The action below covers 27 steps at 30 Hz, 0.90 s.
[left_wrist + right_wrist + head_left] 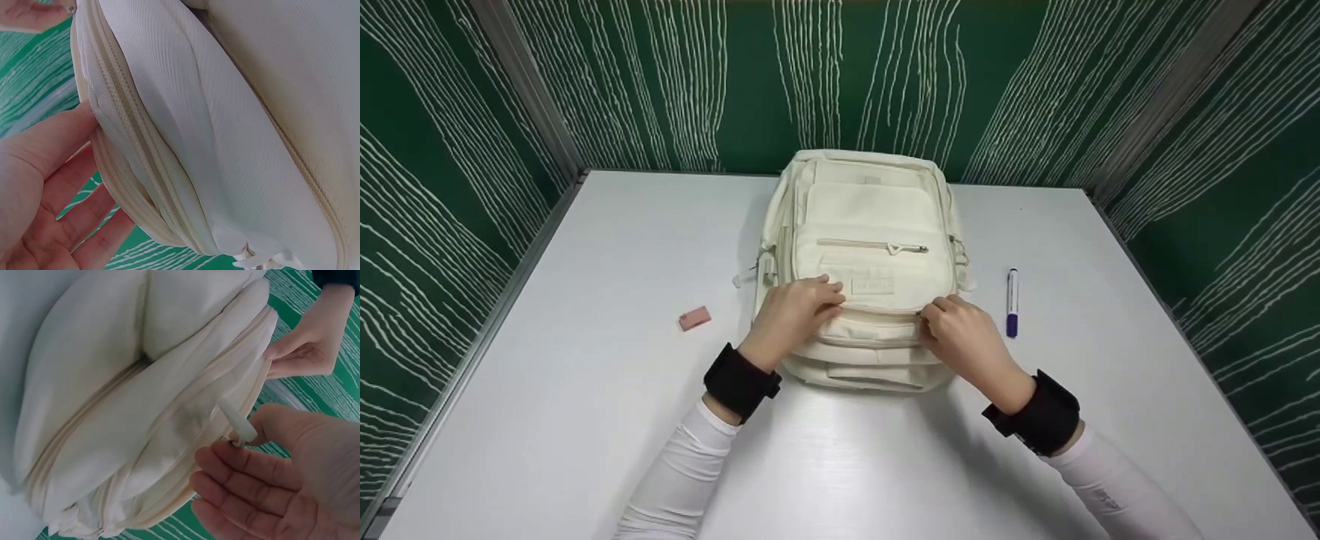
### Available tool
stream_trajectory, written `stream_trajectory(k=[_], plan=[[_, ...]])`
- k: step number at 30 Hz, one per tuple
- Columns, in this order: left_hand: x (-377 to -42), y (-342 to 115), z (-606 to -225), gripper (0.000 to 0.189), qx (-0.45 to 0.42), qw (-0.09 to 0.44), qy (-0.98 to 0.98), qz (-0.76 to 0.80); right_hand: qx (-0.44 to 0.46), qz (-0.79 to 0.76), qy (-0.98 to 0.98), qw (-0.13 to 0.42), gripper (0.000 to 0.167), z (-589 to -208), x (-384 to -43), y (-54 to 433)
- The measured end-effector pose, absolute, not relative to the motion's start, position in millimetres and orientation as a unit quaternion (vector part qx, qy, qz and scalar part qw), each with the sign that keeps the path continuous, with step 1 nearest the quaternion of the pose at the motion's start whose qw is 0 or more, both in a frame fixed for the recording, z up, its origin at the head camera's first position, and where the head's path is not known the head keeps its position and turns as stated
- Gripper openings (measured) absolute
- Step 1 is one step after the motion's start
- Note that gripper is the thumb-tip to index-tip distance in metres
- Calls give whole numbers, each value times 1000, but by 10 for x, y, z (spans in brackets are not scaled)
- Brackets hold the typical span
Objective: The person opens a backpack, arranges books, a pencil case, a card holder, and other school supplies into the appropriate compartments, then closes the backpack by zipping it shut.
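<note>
A cream backpack (pixel 874 206) lies on the white table with its front pockets facing up. At the left of its lower front pocket, my left hand (pixel 795 311) pinches the pocket's edge. The left wrist view has the thumb on the fabric beside the zipper (pixel 135 121), with the other fingers partly behind the edge. On the pocket's right side, my right hand (pixel 964 334) pinches a zipper pull (pixel 239 422) between thumb and index finger. Its other fingers are loosely bent. A gap shows along this zipper in the head view.
A pink eraser-like block (pixel 694 318) lies left of the backpack. A white marker with a dark blue cap (pixel 1012 325) lies to the right. Green panels with white wavy lines (pixel 750 90) stand around the table (pixel 825 465) at the back and sides.
</note>
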<state>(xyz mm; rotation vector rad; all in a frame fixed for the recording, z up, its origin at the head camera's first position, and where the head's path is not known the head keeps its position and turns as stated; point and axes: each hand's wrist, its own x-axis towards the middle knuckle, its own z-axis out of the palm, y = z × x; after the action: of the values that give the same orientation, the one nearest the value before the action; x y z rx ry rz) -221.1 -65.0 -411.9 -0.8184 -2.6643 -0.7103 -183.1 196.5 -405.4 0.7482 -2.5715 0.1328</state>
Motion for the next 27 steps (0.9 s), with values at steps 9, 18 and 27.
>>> stream_trajectory(k=[9,18,27], plan=[[-2219,-637,-4115,17,-282,127,-917,-253,274,62,-935,218,11,-4038,-1826,1592],[-2210,-652,-4114,17,-288,133,-915,-249,290,37,-927,234,13,-4045,-1858,1312],[-2207,-666,-4117,16,-291,142,-912,-251,294,41,-924,242,13,-4062,-1865,1274]])
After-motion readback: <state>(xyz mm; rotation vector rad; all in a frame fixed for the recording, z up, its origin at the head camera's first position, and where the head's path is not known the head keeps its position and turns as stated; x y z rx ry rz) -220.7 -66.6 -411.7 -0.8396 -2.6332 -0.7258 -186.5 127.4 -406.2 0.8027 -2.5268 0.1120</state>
